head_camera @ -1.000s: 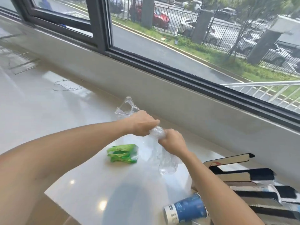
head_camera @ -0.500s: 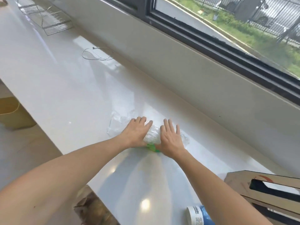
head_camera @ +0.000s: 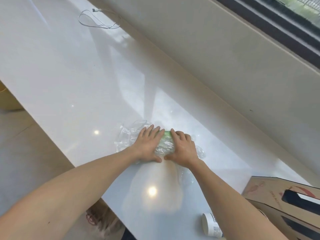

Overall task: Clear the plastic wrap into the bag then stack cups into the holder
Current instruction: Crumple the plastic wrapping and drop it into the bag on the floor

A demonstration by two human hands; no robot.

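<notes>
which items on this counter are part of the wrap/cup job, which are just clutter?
In the job:
plastic wrap, under both hands
green bag, between the hands
paper cup, on its side
cardboard holder

Just lying about:
white cable, far end of the counter

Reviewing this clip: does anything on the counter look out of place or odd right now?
Mostly ordinary. One cup lies on its side near the counter's front edge beside the cardboard holder, not stacked yet. A loose white cable lies coiled farther along the counter. Both hands, left hand and right hand, press the plastic wrap flat.
</notes>
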